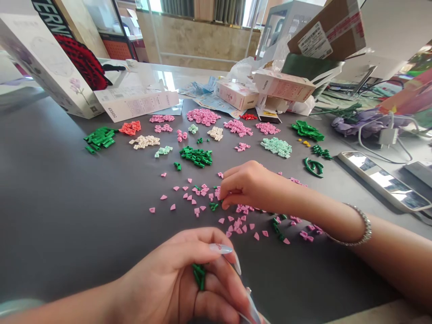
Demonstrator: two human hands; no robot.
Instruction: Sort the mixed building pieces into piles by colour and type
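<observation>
My left hand (pixel 189 274) is at the bottom centre, palm up with fingers curled around several small green pieces (pixel 199 275) in the palm. My right hand (pixel 245 184) reaches in from the right, its fingers bent down at the scattered pink pieces (pixel 238 223). Whatever its fingertips pinch, if anything, is hidden. A small green piece (pixel 213 206) lies just left of those fingertips. Beyond the hands lie sorted piles: dark green pieces (pixel 196 156), pink pieces (pixel 203 116), mint pieces (pixel 276 147) and cream pieces (pixel 145 142).
A tall white box (pixel 50 67) and a flat white carton (pixel 138 102) stand at the back left. Small boxes (pixel 237 94), plastic wrap and a brown carton (pixel 327 33) crowd the back right. A power strip (pixel 384 180) with cables lies on the right.
</observation>
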